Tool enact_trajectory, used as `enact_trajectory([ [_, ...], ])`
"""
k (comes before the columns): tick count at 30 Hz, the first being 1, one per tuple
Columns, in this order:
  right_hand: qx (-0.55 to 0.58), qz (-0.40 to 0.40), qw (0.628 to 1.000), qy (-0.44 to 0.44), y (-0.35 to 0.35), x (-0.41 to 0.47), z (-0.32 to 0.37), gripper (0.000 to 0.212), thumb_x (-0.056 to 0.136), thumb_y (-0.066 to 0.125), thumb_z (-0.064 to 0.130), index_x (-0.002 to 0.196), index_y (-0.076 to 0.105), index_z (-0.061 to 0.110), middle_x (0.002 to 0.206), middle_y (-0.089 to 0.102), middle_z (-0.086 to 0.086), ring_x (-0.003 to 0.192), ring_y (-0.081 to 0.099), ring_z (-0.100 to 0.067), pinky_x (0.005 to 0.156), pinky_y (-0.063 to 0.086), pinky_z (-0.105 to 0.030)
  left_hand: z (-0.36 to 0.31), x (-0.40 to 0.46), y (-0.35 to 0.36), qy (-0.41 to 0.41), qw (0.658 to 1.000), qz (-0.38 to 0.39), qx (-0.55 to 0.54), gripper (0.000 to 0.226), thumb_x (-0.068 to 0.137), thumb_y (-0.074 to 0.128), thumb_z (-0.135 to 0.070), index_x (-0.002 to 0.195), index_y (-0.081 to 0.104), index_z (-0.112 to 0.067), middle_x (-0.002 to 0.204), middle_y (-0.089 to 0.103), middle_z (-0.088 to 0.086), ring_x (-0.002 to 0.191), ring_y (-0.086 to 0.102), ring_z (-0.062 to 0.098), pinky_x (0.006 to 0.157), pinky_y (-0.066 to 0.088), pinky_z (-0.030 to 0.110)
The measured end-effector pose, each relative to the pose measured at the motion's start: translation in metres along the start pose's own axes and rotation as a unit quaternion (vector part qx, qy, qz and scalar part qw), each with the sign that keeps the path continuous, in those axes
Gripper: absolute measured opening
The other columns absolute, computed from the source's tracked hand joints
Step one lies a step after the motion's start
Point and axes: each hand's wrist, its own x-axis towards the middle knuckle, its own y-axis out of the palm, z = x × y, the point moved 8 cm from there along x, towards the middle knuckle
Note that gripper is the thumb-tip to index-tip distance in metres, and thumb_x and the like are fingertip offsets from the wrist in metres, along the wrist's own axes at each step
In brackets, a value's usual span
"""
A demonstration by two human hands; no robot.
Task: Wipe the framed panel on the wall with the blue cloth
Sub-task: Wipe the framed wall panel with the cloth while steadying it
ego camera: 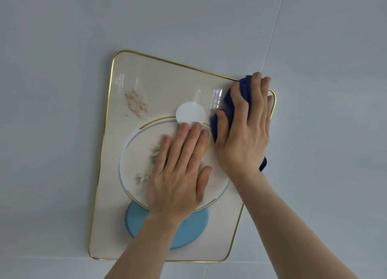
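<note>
The framed panel (163, 86) has a hard, glossy cream face that throws back bright window glints toward one o'clock and eleven o'clock. Its thin frame (104, 144) looks like polished gold-toned metal, smooth and shiny. At ten o'clock a brownish smear (135, 103) sits dull and grainy against the gloss. The pale blue disc (188, 230) at six o'clock looks matt and flat. The blue cloth (228, 105) at two o'clock is soft, fuzzy fabric, deep blue, bunched in folds under the right hand (244, 136). The wall (62, 48) around is smooth, pale and faintly satin, with a fine seam line (274, 27)
</note>
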Motion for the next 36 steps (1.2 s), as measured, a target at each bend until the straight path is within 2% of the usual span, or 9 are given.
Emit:
enact_trajectory([
  [5,0.011,0.025,0.997,-0.066,0.004,0.006,0.017,0.034,0.11,0.051,0.014,0.141,0.06,0.004,0.163,0.042,-0.023,0.157,0.031,-0.044,0.123,0.039,-0.056,0.0,0.0,-0.001,0.0,1.0,-0.002,0.004,0.065,0.105,0.022,-0.042,0.163,0.021,-0.013,0.172,0.019,0.003,0.16,0.015,0.022,0.131,0.013,0.046],
  [10,0.033,0.043,0.992,-0.11,0.002,0.002,0.02,0.029,0.104,0.057,-0.001,0.131,0.069,0.003,0.16,0.047,-0.024,0.154,0.036,-0.044,0.125,0.037,-0.057,0.0,0.001,-0.001,-0.001,1.0,0.004,0.001,0.065,0.105,0.02,-0.043,0.163,0.021,-0.013,0.172,0.019,0.002,0.16,0.015,0.022,0.13,0.016,0.047],
  [17,0.056,0.048,0.989,-0.128,-0.003,-0.003,0.013,0.031,0.111,0.047,0.008,0.132,0.071,0.004,0.158,0.048,-0.025,0.152,0.041,-0.042,0.123,0.04,-0.056,0.001,0.0,-0.001,0.007,1.0,0.005,0.006,0.064,0.106,0.019,-0.043,0.163,0.02,-0.014,0.172,0.02,0.004,0.16,0.015,0.023,0.129,0.018,0.048],
  [23,0.068,0.035,0.991,-0.112,-0.005,-0.007,0.002,0.034,0.113,0.045,0.012,0.132,0.072,0.006,0.155,0.05,-0.027,0.151,0.043,-0.043,0.121,0.043,-0.058,0.001,-0.001,-0.001,0.008,1.0,-0.001,0.004,0.064,0.106,0.023,-0.042,0.163,0.021,-0.012,0.172,0.02,0.004,0.16,0.015,0.023,0.13,0.018,0.049],
  [26,0.082,0.019,0.994,-0.071,-0.007,-0.011,-0.01,0.038,0.113,0.039,0.008,0.132,0.071,0.004,0.157,0.047,-0.028,0.151,0.042,-0.045,0.123,0.04,-0.058,0.001,-0.001,-0.001,0.01,1.0,0.001,0.001,0.064,0.106,0.024,-0.042,0.163,0.02,-0.013,0.172,0.019,0.004,0.16,0.015,0.023,0.13,0.016,0.049],
  [31,0.066,-0.002,0.998,-0.025,-0.017,-0.023,-0.035,0.036,0.108,0.046,-0.005,0.134,0.069,0.003,0.157,0.046,-0.031,0.152,0.04,-0.045,0.128,0.036,-0.05,0.0,-0.002,-0.001,0.005,1.0,0.0,0.001,0.064,0.106,0.025,-0.042,0.163,0.019,-0.013,0.172,0.018,0.004,0.16,0.015,0.024,0.13,0.017,0.049],
  [33,0.072,0.006,0.997,-0.022,-0.016,-0.023,-0.036,0.033,0.107,0.052,-0.001,0.135,0.068,0.004,0.158,0.045,-0.031,0.153,0.039,-0.045,0.129,0.035,-0.047,0.0,-0.002,0.0,0.002,1.0,-0.003,0.001,0.064,0.106,0.027,-0.041,0.163,0.02,-0.013,0.172,0.019,0.004,0.16,0.015,0.024,0.13,0.017,0.049],
  [36,0.092,0.015,0.996,-0.013,-0.015,-0.023,-0.033,0.035,0.106,0.063,0.019,0.138,0.067,0.005,0.161,0.04,-0.026,0.155,0.034,-0.043,0.127,0.038,-0.049,0.0,-0.002,0.001,-0.001,1.0,-0.001,0.001,0.065,0.106,0.03,-0.041,0.163,0.019,-0.013,0.172,0.02,0.004,0.16,0.014,0.024,0.131,0.013,0.049],
])
